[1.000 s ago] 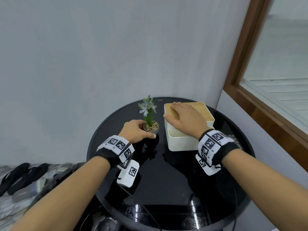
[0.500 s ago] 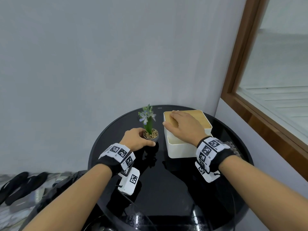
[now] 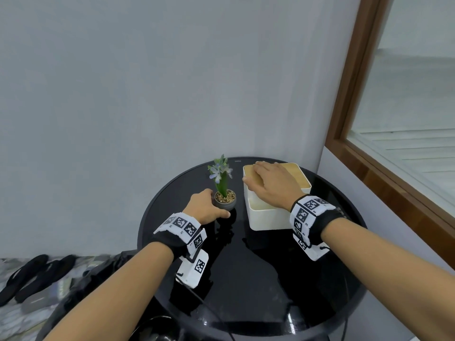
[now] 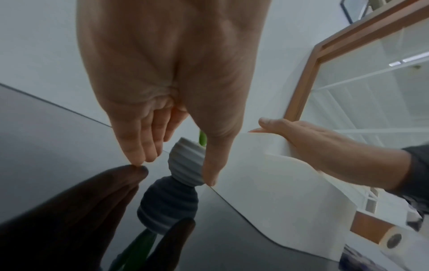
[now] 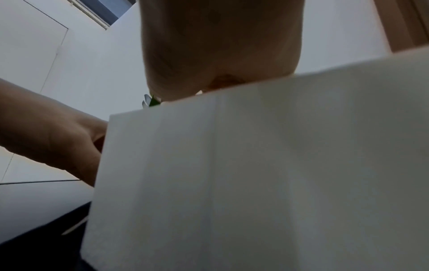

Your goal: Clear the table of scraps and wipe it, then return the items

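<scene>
A small grey pot with a flowering plant (image 3: pixel 224 204) stands on the round black glossy table (image 3: pixel 246 267). My left hand (image 3: pixel 214 207) is cupped loosely beside it. In the left wrist view the thumb (image 4: pixel 210 170) touches the pot (image 4: pixel 185 163), while the straight fingers (image 4: pixel 139 152) rest on the table with a gap to the pot. A white box (image 3: pixel 268 217) with a bamboo lid (image 3: pixel 299 178) stands to the right. My right hand (image 3: pixel 256 173) lies flat on that lid. The right wrist view is mostly filled by the box wall (image 5: pixel 255 165).
The table stands in a corner, with a grey wall behind and a wood-framed window (image 3: pixel 357 119) at the right. Black sandals (image 3: pixel 32 274) lie on the floor at the left. A paper roll (image 4: pixel 392 240) shows low behind the box in the left wrist view.
Both hands keep their places on the pot and the box lid. Only the head view has tilted up, so the table sits lower in the picture.
</scene>
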### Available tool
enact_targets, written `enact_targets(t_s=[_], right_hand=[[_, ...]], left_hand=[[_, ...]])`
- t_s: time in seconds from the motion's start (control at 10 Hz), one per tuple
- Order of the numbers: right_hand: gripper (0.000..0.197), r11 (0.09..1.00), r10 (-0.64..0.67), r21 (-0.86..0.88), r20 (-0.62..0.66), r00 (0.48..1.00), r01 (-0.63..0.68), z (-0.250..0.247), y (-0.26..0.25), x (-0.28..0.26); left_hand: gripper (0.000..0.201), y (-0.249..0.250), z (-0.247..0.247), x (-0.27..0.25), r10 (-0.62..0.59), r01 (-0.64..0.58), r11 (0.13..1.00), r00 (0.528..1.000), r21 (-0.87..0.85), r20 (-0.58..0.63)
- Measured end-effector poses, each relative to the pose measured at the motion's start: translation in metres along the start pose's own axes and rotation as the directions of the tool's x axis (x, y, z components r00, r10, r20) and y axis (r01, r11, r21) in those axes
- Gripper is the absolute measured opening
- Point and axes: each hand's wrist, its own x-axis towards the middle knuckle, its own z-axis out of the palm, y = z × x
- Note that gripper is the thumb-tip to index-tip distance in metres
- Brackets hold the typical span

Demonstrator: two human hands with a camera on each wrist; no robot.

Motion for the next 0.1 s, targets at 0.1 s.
enact_targets(t_s=[0.1], right_hand=[[0.066,0.998,0.021,0.066,-0.046,0.999,-0.018,-0.0068,0.0006,-0.0045]], left_hand=[[0.097,-0.0027,-0.0041,-0.0052,0.01,-0.01,1.0,0.999,0.015,-0.04]])
